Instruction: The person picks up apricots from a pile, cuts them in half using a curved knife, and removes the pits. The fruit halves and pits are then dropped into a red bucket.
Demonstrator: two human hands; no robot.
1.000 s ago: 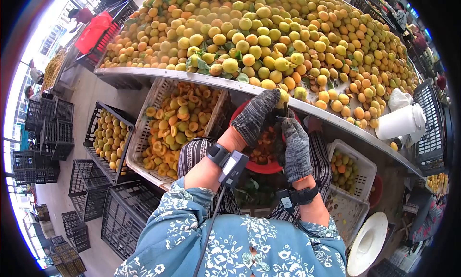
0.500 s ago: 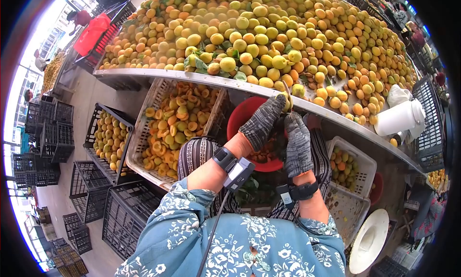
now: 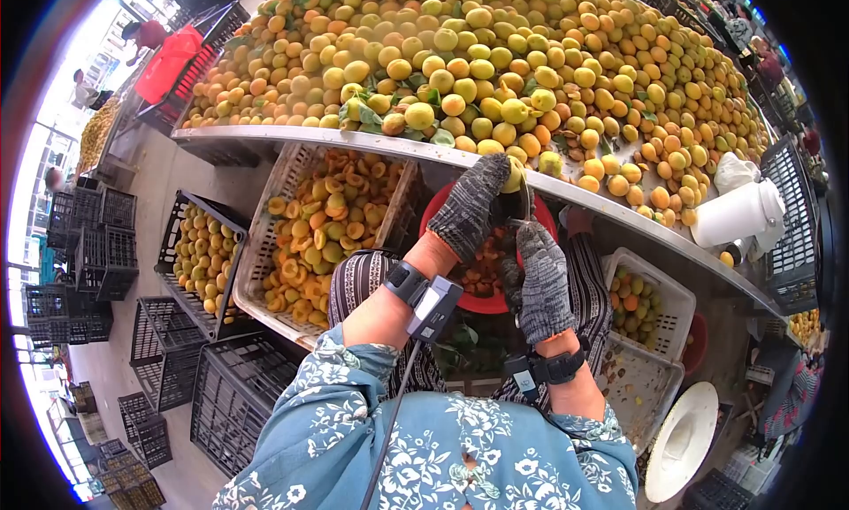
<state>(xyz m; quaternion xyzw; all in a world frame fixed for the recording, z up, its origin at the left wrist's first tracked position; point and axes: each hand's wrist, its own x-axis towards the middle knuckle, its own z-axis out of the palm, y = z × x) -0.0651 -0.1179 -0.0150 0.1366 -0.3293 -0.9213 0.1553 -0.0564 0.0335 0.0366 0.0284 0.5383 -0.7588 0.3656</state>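
My left hand [image 3: 476, 208], in a grey knit glove, is closed around a yellow-green apricot [image 3: 513, 178] at the table's front edge. My right hand [image 3: 544, 285], gloved the same way, grips a small knife [image 3: 528, 197] whose thin blade stands up beside the fruit. Both hands are above a red bucket [image 3: 485, 306] between my knees. Orange-brown apricot pits or scraps [image 3: 482, 273] lie in that bucket. Across the table spreads a large heap of whole apricots [image 3: 495, 68] with some leaves.
Left of my legs stands a pale crate [image 3: 265, 218] of halved apricots, beside a black crate [image 3: 232, 211] of whole ones. More black crates [image 3: 234, 404] sit on the floor. At right are a white bucket [image 3: 738, 216], a white crate [image 3: 676, 302] with fruit and a white hat [image 3: 681, 444].
My right hand has drawn down and slightly apart from my left hand, with the knife. The left hand has shifted a little left and turned, so the apricot shows more.
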